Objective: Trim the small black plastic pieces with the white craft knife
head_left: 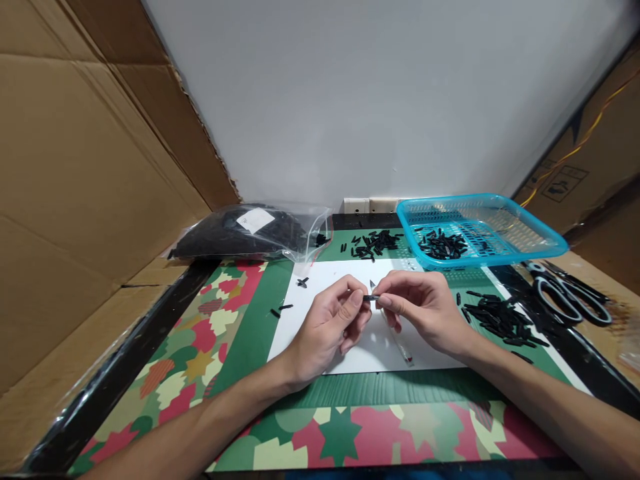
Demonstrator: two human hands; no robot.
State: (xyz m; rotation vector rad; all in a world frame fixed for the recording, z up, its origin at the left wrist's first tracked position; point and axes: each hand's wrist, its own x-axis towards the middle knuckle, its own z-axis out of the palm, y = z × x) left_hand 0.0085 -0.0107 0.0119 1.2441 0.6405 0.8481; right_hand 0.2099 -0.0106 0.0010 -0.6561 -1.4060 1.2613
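Note:
Between my two hands a small black plastic piece (371, 298) is held level, one end in each pinch. My left hand (334, 315) closes thumb and forefinger on its left end. At its right end my right hand (420, 303) pinches with thumb and fingers, the other fingers curled. Below them a white sheet of paper (295, 333) lies on the patterned mat, with a pen (400, 343) partly hidden under my right hand. A few loose black pieces (303, 283) rest near the sheet's left side.
At the back left lies a clear bag (235, 233) of black pieces. A blue basket (543, 248) stands back right, some pieces inside. Piles of black pieces (377, 243) lie behind the sheet and to the right (503, 320). Scissors (570, 300) lie far right.

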